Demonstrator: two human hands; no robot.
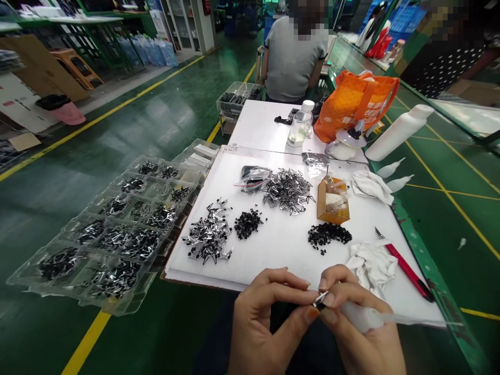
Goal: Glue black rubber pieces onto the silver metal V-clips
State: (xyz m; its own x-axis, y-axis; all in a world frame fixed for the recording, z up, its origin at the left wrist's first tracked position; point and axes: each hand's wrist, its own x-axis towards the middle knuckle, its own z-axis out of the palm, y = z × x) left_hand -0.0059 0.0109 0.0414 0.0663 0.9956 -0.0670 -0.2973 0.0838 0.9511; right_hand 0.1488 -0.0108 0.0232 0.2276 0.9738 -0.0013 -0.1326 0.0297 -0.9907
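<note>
At the front edge of the table, my left hand (269, 317) pinches a small shiny metal clip (321, 299) with a dark part between thumb and fingertips. My right hand (351, 307) grips the same clip from the other side. A white squeeze bottle (365, 317) with a thin nozzle lies within my right hand, its nozzle pointing right. Beyond my hands are a pile of bent metal clips (289, 190), a pile of clips with black ends (209, 234), and two heaps of small black caps (248, 224), (330, 235). Fingertips partly hide the held clip.
White table (219, 271) holds a yellow box (333, 200), crumpled white cloth (373, 265), a red cutter (408, 271) with its blade out, and a clear bottle (300, 125). Left stands a compartment tray (109, 229) of parts. An orange bag (347, 107) and a seated person (295, 57) are ahead.
</note>
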